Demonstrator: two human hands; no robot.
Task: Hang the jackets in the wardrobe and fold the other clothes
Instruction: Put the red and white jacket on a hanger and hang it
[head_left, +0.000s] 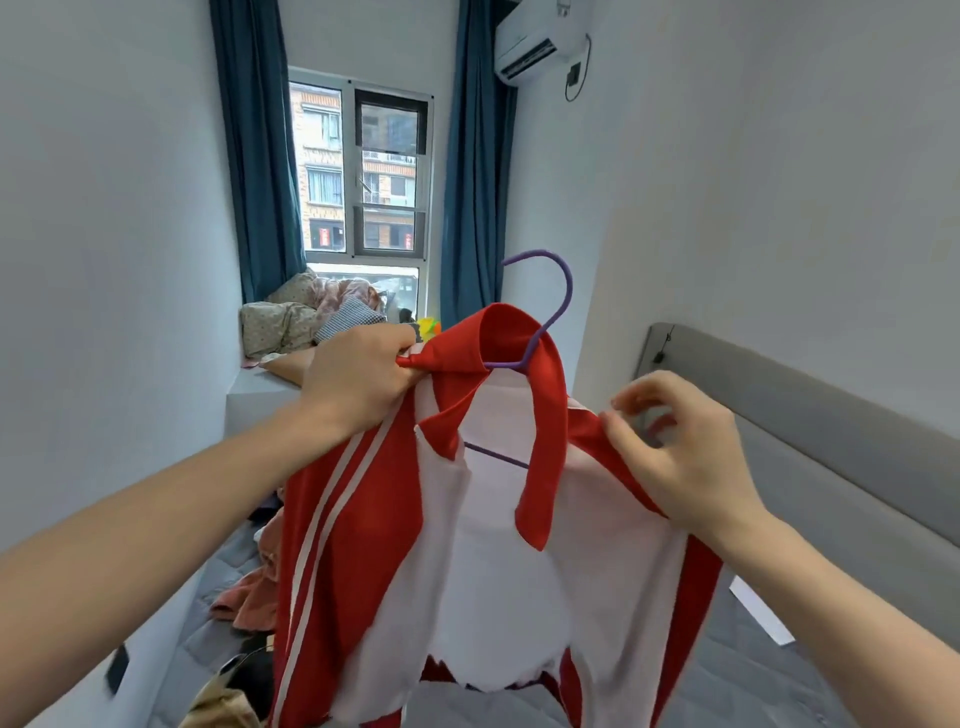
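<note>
Narrow bedroom, white walls; grey quilted bed (753, 675) below my arms, seen from above. Nearest on the bed, at lower left: a heap of loose clothes (249, 597), not yet folded. Above it, held up at chest height over the bed: the red jacket (363, 530), front open, pale lining facing me, already threaded on a purple hanger (556, 306) whose hook rises above the collar. My left hand (358, 379) is closed in a firm pinch on the left shoulder seam beside the collar and carries the weight. My right hand (680, 457) lies against the right shoulder edge, fingers loosely curled and partly spread; whether thumb and forefinger actually pinch the cloth I cannot tell.

Handling, as judged: the fabric is soft, light and limp, and will slide off the thin hanger arm unless each shoulder is seated squarely. Best taken at the shoulder seams or by the stiff hook, not by the collar.

Beyond: padded grey headboard (831, 415) at right; a window ledge with bundled bedding (291, 317); window (363, 171) between blue curtains (254, 156); air conditioner (535, 49) high on the wall. No wardrobe is in view.
</note>
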